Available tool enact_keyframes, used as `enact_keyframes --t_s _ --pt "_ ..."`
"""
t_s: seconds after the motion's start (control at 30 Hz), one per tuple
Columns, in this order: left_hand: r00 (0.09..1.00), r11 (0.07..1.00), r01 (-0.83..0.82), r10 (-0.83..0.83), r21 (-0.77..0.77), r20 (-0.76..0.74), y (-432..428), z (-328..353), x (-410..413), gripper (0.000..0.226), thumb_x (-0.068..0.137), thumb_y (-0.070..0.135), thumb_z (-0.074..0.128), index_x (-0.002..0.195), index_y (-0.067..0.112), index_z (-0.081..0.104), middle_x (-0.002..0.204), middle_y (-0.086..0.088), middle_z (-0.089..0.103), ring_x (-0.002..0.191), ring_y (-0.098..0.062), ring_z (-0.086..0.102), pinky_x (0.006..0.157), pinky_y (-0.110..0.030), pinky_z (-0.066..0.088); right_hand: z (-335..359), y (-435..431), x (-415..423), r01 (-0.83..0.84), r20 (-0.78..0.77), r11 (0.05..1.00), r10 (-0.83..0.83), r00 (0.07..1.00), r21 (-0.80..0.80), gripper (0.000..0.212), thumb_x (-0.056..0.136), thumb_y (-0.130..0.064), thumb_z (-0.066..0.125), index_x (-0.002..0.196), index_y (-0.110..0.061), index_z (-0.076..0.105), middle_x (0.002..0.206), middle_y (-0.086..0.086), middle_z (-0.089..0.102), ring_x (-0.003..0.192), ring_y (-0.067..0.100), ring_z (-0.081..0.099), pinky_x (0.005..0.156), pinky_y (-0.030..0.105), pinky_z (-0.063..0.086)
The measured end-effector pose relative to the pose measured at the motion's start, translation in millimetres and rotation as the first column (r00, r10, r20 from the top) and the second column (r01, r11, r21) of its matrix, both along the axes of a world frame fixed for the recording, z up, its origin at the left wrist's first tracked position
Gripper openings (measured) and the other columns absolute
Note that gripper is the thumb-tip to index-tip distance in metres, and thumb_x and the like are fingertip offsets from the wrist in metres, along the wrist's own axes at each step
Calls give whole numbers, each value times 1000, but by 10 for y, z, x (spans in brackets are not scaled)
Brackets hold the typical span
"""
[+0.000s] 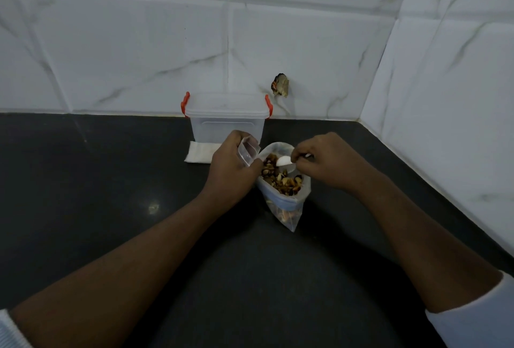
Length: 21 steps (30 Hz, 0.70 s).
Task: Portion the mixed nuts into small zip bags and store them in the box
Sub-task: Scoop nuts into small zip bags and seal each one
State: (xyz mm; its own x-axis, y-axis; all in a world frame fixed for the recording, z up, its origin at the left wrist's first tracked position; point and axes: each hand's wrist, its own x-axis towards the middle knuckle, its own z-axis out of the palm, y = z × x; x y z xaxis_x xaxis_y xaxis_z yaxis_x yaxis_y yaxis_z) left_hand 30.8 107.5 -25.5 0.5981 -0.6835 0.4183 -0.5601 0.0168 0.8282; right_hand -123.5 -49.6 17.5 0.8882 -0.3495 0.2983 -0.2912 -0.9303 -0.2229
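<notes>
**Forearms in, spoon over the nuts**

Both forearms reach across the counter (111,180). Left hand (230,165) grips one small bag (248,152), its mouth seemingly open. Right hand (325,162) pinches one spoon (284,161) over the nuts (281,178) in one big bag (289,208), which stands between the hands. One box (226,125), lid on, sits behind by the wall, with one white stack (199,152) at its foot.

Risks: nuts may spill if the small bag's mouth sags, and a nudge may tip the big bag.

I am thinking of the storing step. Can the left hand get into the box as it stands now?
Probably not yet. The box stands just behind the left hand with nothing between, but its lid is on, and the hand is holding a small bag.
</notes>
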Motion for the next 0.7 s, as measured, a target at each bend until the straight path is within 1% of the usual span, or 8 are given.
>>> enact_keyframes --t_s 0.1,0.17,0.23,0.3,0.4,0.47,0.6,0.7 --pt "1000 1000 -11 11 3 12 -5 -7 9 32 88 15 73 110 28 55 101 18 58 95 5 57 67 -4 43 -23 57 28 -44 -21 999 45 999 24 25 93 -15 64 112 -20 80 93 -5 74 77 8 65 72 28 54" --pt "1000 1000 -12 12 6 22 -6 -13 13 31 88 14 73 110 27 55 101 17 58 94 5 57 67 -2 43 -37 46 43 -32 -59 999 33 998 17 25 92 -18 64 110 -22 80 97 -3 77 78 11 69 75 36 59" --pt "1000 1000 -8 7 7 28 -7 -13 12 31 88 15 72 112 26 55 103 16 58 96 3 57 69 -6 42 -14 6 25 9 -30 1000 -9 1000 -3 21 90 -19 63 101 -22 81 84 -6 75 71 13 68 69 38 59" --pt "1000 1000 -8 8 8 29 -7 -8 5 31 89 17 72 113 25 55 103 17 57 96 3 57 71 -8 41 -1 7 6 13 22 1000 -13 1000 15 22 90 -16 63 101 -21 81 76 -14 68 65 7 63 63 30 53" --pt "1000 1000 -14 14 8 28 -11 -5 -1 30 89 17 73 112 25 55 104 14 59 96 2 56 73 -8 40 -34 63 35 -50 -18 998 51 999 39 25 93 -14 64 112 -21 80 91 -13 71 74 1 63 71 22 51" --pt "1000 1000 -13 13 7 24 -14 -2 0 31 89 16 73 112 25 55 107 10 60 97 0 57 74 -11 41 -51 59 63 -54 -61 998 55 997 28 25 92 -16 64 110 -21 80 100 -5 77 79 6 67 76 31 57" --pt "1000 1000 -9 8 18 16 -11 2 -6 31 89 16 73 112 26 54 107 11 59 98 0 57 74 -11 41 -6 28 31 -2 48 1000 1 999 22 21 90 -20 62 99 -22 81 78 -6 73 65 11 66 63 38 57" --pt "1000 1000 -8 7 27 22 -16 -8 0 31 90 16 73 113 25 55 108 10 60 99 -1 57 75 -11 42 -46 55 48 10 33 999 -11 999 36 24 93 -19 61 109 -20 80 84 -4 74 66 8 64 61 30 53"
